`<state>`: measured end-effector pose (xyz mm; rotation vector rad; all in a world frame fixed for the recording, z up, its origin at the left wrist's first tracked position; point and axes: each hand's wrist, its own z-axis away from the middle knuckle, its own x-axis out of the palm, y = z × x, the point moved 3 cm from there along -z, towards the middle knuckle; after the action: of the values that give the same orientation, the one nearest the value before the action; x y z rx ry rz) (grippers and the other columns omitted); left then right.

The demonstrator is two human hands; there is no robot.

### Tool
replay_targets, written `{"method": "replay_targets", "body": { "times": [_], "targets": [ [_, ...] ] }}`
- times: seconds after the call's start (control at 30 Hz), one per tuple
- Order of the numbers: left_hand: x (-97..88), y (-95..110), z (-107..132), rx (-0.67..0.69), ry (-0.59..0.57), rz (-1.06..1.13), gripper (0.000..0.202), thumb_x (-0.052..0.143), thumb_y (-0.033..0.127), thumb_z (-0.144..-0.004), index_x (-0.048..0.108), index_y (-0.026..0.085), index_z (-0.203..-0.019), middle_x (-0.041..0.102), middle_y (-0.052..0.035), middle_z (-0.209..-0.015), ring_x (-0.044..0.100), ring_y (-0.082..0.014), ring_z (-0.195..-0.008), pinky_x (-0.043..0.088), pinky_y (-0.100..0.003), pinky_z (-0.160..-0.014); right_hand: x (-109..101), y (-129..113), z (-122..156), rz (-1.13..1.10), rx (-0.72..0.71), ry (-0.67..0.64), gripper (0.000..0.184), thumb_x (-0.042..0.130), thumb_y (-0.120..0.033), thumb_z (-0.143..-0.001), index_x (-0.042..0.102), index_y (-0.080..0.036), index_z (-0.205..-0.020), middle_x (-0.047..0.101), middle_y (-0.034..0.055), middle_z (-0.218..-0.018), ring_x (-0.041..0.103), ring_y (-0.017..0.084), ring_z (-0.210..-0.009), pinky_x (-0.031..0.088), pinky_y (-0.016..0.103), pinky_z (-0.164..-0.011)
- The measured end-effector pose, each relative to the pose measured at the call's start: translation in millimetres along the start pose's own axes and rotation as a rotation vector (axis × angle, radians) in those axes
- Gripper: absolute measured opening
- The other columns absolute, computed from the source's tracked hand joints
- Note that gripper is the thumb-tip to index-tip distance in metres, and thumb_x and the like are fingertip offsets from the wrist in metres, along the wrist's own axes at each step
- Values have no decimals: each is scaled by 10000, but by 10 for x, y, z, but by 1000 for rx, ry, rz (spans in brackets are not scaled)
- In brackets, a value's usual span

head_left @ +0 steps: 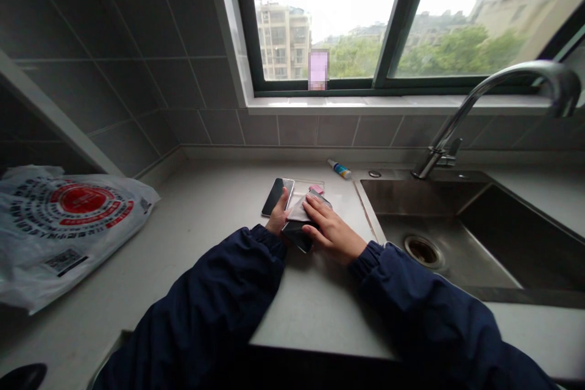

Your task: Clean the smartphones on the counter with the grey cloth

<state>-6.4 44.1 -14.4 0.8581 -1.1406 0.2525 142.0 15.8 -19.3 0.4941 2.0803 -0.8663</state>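
Observation:
A dark-screened smartphone (299, 236) is in my left hand (277, 217), which grips its left edge with the thumb up. My right hand (329, 228) lies over the phone, fingers stretched across a thin pale cloth (298, 209) and pressing it down on the phone. Part of the phone and cloth is hidden under that hand. A grey edge (321, 196) shows beyond the right fingertips; I cannot tell what it belongs to. Just left of my left hand, a second smartphone (275, 196) rests on the counter. Behind the hands lies a small pink item (316, 189).
A small white and blue tube (339, 169) lies near the back of the white counter (219, 195). On the right is a steel sink (439, 228) with a curved faucet (475, 97). A white plastic bag (77, 219) with red print sits at the left.

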Motion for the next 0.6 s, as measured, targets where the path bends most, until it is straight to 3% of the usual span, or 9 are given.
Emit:
{"method": "replay_targets", "body": {
  "times": [0.23, 0.47, 0.6],
  "targets": [
    [-37, -4, -8, -20, -7, -4, 968, 210, 761, -1004, 412, -5, -1559, 695, -256, -1307, 672, -337, -1259, 407, -455, -1185, -11, -28, 6, -13, 11, -7, 711, 477, -569, -1065, 390, -164, -1643, 335, 210, -1700, 292, 374, -1593, 309, 635, -1268],
    [-115, 23, -5, -59, 46, -80, 1015, 267, 801, -970, 506, -53, -1461, 718, -306, -1196, 724, -387, -1131, 461, -528, -1131, -41, -252, -7, -101, -189, -102, 704, 493, -570, -1063, 382, -194, -1648, 394, 149, -1683, 280, 339, -1600, 296, 590, -1289],
    [-25, 12, 3, -35, -24, -28, 939, 243, 768, -997, 476, 33, -1535, 702, -258, -1289, 696, -368, -1211, 455, -518, -1134, -63, -43, -23, -36, 16, 11, 671, 393, -561, -1093, 422, -155, -1626, 363, 191, -1689, 277, 349, -1600, 293, 625, -1279]
  ]
}}
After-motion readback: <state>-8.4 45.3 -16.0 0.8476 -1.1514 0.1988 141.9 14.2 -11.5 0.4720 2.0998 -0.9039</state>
